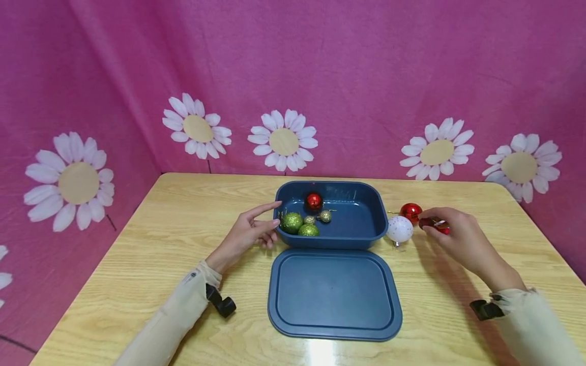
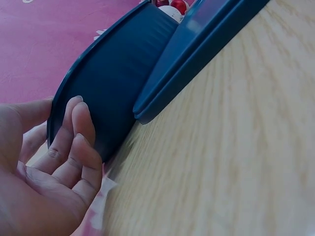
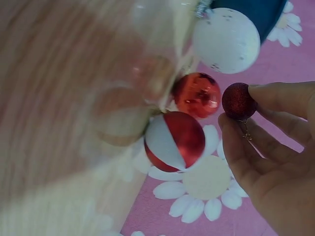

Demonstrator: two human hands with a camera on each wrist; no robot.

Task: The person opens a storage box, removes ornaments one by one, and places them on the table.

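Soft light is filling the head view; at six o'clock, glare is whitening the wood-grain tabletop (image 1: pixel 183 223); toward four o'clock, the right forearm (image 1: pixel 528 317) is casting a diffuse shadow. Haze is veiling the right wrist view, where a red-and-white Christmas bauble (image 3: pixel 174 142) is reflecting blurrily toward nine o'clock.

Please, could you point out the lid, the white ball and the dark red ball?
Lid (image 1: pixel 335 294): head view, its flat middle.
White ball (image 1: pixel 400 229): head view, its visible middle.
Dark red ball (image 3: pixel 238 102): right wrist view, its glittery side.
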